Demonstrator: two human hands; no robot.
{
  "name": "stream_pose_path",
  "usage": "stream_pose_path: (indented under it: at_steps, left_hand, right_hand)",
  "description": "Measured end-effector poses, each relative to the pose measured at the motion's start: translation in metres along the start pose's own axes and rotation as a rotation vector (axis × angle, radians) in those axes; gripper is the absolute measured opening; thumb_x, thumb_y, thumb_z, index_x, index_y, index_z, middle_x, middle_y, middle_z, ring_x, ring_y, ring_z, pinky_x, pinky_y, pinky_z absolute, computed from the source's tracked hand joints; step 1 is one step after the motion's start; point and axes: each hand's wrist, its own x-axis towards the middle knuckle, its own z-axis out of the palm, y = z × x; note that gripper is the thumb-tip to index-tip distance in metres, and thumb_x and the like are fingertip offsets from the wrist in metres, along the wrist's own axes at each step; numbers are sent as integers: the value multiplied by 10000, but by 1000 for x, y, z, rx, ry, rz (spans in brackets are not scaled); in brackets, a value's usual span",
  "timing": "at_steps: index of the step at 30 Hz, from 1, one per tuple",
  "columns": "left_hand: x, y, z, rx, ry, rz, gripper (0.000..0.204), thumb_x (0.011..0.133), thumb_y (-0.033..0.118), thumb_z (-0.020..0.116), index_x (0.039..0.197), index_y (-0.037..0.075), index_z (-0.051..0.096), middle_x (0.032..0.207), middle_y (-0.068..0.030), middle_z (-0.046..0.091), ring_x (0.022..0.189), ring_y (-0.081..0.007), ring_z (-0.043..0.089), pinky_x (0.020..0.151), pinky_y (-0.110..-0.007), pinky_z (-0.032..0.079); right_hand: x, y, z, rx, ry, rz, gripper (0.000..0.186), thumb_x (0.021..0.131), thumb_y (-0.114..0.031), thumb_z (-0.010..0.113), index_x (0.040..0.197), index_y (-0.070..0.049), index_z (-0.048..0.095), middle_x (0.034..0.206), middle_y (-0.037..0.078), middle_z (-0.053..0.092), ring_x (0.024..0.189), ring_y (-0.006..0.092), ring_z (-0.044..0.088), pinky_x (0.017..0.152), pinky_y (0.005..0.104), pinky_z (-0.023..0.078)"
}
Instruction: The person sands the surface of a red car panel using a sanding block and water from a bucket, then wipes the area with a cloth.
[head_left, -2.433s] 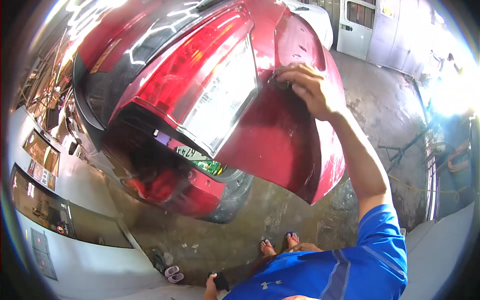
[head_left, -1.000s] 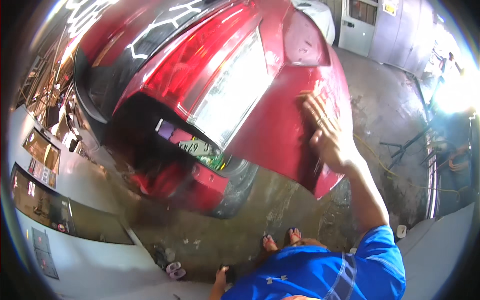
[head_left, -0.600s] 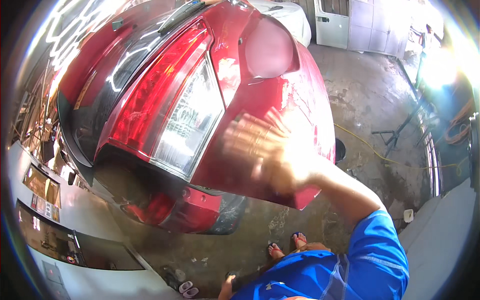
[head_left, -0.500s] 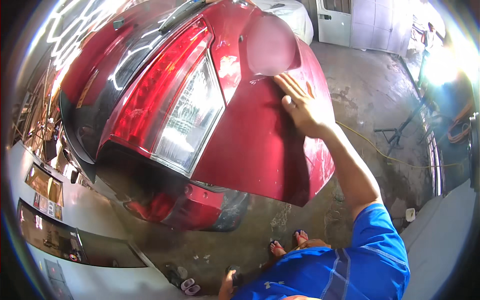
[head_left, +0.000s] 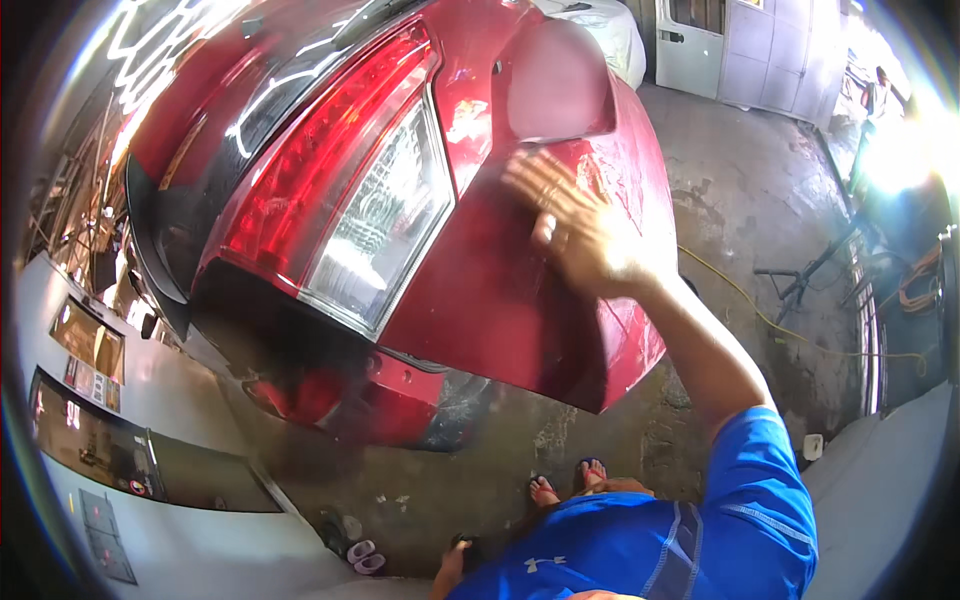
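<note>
Right hand (head_left: 585, 235) flat on the red tailgate (head_left: 500, 300), fingers spread, beside the taillight (head_left: 340, 215); left hand (head_left: 450, 570) low, fingers unclear.

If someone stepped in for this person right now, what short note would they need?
Right hand: open, fingers spread, on or just above the red tailgate panel beside the tail light; it is blurred, so contact is unclear.
Left hand: low at the picture's bottom edge, mostly hidden; cannot tell if it holds anything.
Things: the red car's raised tailgate tilts over the wet concrete floor; a yellow hose lies on the floor to the right.
Done: tailgate is up, its panel looks wet.
Left: tailgate not yet shut.
</note>
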Motion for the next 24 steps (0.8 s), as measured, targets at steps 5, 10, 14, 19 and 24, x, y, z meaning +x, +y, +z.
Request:
stream_pose_path:
  at_steps: [5,10,14,19,24]
  left_hand:
    - [27,-61,-35,-237,-57,155,695,854,354,756,1430,-4,609,1271,-171,697,1158,-316,674,1019,-457,537]
    - [-18,38,29,35,-75,-122,723,852,361,768,1453,-3,597,1302,-180,692,1202,-323,665,996,-475,548]
    - [3,-16,-23,-221,201,-39,808,841,401,785,1521,39,544,1369,-185,662,1251,-332,646,989,-489,544]
    - [-12,53,11,-55,47,-143,814,848,386,791,1529,32,522,1397,-188,644,1280,-332,630,1016,-495,530]
    - [-2,40,-10,-46,53,-86,732,890,339,771,1499,4,540,1399,-187,646,1283,-327,626,1054,-468,504]
  right_hand:
    - [-20,-95,12,-170,-106,-357,610,1086,-375,434,1643,-126,449,1737,116,374,1640,278,282,1328,631,83]
    - [-28,-33,3,0,-59,-5,574,1105,-358,400,1621,-116,478,1725,127,390,1620,274,324,1332,561,136]
    - [10,-63,40,137,85,-168,564,1109,-343,408,1620,-113,477,1720,125,400,1615,277,336,1334,536,169]
    - [-42,-62,16,-79,33,-56,589,1102,-337,442,1655,-133,435,1744,125,357,1640,328,268,1330,574,132]
    - [-24,-3,18,-43,145,-28,659,1118,-412,372,1678,-65,352,1760,145,310,1652,374,203,1337,516,131]
